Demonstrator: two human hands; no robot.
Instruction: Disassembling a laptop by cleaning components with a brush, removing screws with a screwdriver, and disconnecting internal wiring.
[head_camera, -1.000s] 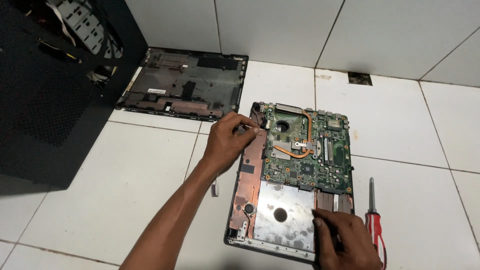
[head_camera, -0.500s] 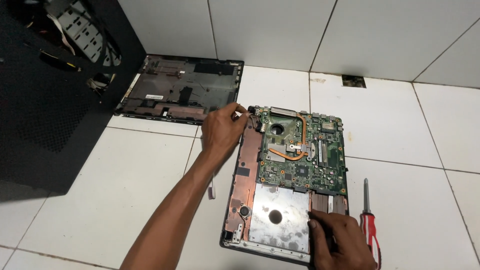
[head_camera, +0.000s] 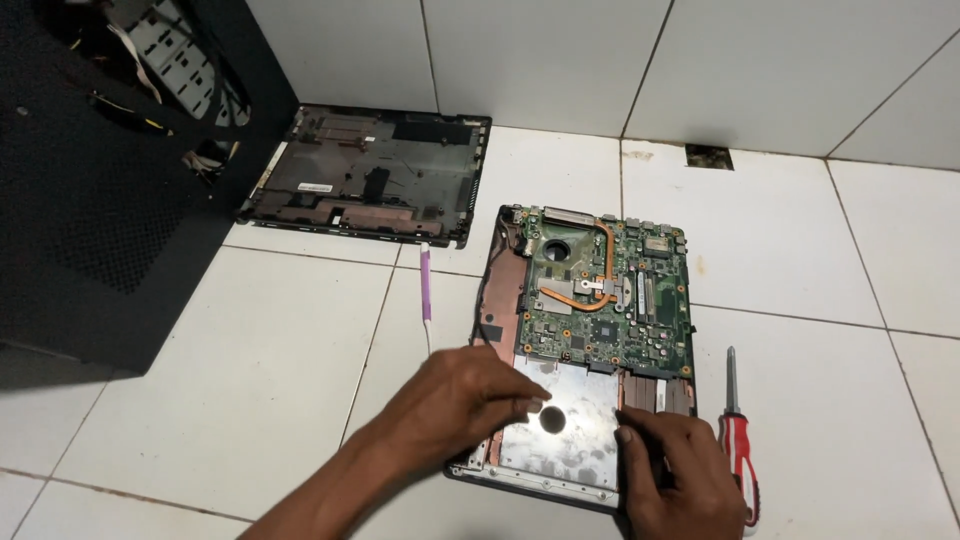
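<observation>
We've got both hands on the silver plate (head_camera: 560, 420) of the laptop (head_camera: 590, 330): left hand (head_camera: 455, 400) and right hand (head_camera: 675, 470) open, fingertips pressing, grasping nothing.

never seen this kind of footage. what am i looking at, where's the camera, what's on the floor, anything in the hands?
There is no machine here: a person works with two bare hands, filmed by one camera worn on their head, looking down at a white tiled floor.

In the middle lies an opened laptop base with its green motherboard exposed, and a silvery metal drive bay at the near end. The left hand and the right hand both rest on that metal part, fingers down on it; neither hand grips anything.

Around it: a red-handled screwdriver to the right, a thin purple-and-white tool to the left, a removed black laptop cover near the wall, and a black computer case at far left.
</observation>
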